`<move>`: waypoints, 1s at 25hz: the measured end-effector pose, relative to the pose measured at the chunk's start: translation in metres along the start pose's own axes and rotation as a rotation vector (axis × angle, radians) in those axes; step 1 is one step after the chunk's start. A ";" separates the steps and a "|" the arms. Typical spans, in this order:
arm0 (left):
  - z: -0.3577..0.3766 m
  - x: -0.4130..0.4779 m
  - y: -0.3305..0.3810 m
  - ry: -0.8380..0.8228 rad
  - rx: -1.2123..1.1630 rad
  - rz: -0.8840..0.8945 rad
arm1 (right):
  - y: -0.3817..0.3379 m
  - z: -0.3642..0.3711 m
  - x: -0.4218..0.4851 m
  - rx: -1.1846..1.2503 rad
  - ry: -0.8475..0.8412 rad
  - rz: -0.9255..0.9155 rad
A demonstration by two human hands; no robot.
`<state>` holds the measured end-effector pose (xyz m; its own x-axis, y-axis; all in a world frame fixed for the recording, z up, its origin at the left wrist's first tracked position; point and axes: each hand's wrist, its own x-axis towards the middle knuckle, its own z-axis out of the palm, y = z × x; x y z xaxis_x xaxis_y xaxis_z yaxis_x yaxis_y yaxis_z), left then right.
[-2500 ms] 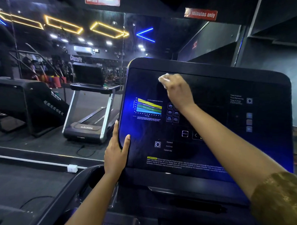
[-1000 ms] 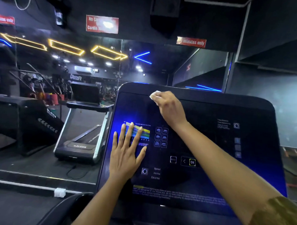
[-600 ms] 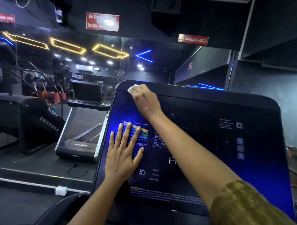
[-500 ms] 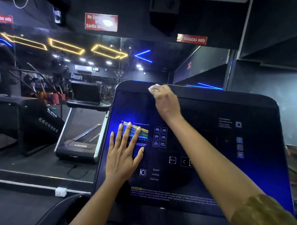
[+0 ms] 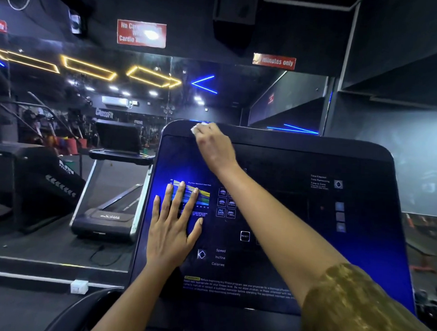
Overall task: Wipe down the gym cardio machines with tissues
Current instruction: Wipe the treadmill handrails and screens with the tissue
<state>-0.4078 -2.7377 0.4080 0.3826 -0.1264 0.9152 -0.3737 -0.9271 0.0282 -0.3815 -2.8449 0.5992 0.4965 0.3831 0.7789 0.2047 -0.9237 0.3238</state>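
Right hand presses tissue (crumpled) on console; left hand flat.

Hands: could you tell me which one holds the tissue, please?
The right hand, at the console top edge, grips the white tissue; the left hand lies flat on the screen.

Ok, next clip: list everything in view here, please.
console: one, black with blue glare, centre, facing the person
tissue: one, white, at the console's top edge
treadmill: one, black and silver, left of console
stair machine: one, black, far left
signs: three, red, overhead; leftmost cut off
box: one, white, floor ledge, lower left
left hand: flat on the screen's chart
right hand: grips tissue; gold sleeve on its arm
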 end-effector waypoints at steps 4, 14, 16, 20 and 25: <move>0.000 0.000 0.000 0.002 -0.007 0.011 | 0.063 -0.007 -0.038 0.034 0.165 0.172; -0.001 0.001 0.000 0.000 -0.012 0.008 | 0.081 -0.009 -0.093 0.100 0.347 0.249; -0.001 0.001 0.000 -0.010 -0.013 0.004 | 0.055 0.003 -0.105 0.118 0.319 0.130; -0.002 0.001 0.001 -0.011 -0.015 0.003 | 0.023 0.006 -0.150 0.088 0.236 -0.129; -0.001 0.000 0.001 0.002 -0.018 0.003 | 0.086 -0.013 -0.117 0.135 0.370 0.223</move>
<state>-0.4088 -2.7383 0.4089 0.3796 -0.1282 0.9162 -0.3898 -0.9203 0.0328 -0.4330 -2.9691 0.5429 0.2111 0.1267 0.9692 0.2476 -0.9661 0.0724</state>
